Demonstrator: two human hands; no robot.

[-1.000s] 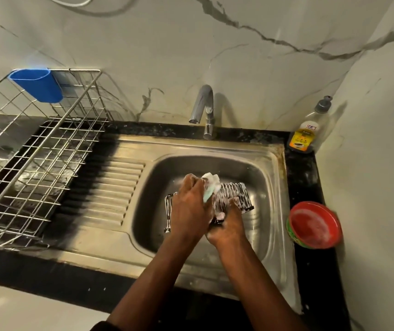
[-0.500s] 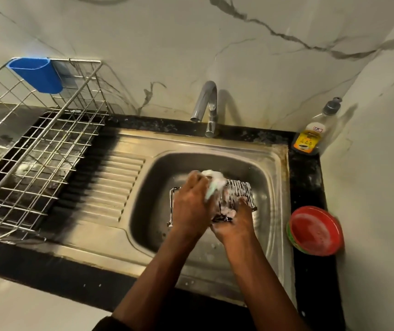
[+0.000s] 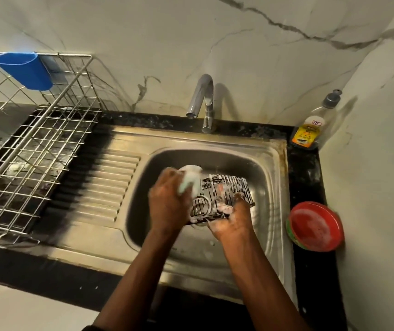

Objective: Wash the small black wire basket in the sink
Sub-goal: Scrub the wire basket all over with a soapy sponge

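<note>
The small black wire basket, streaked with white foam, is held over the steel sink. My right hand grips its near right edge from below, soapy and wet. My left hand is closed around a pale green and white sponge and presses it against the basket's left end. The basket's left side is hidden behind my left hand. The chrome tap stands behind the sink, with no water visible from its spout.
A large steel wire dish rack with a blue cup holder sits on the left. The ribbed drainboard lies between rack and sink. A dish soap bottle stands in the back right corner. A red bowl rests on the black counter.
My left hand with the sponge has shifted slightly along the basket's left end. The basket has tilted a little in my right hand. The camera view has moved slightly.
</note>
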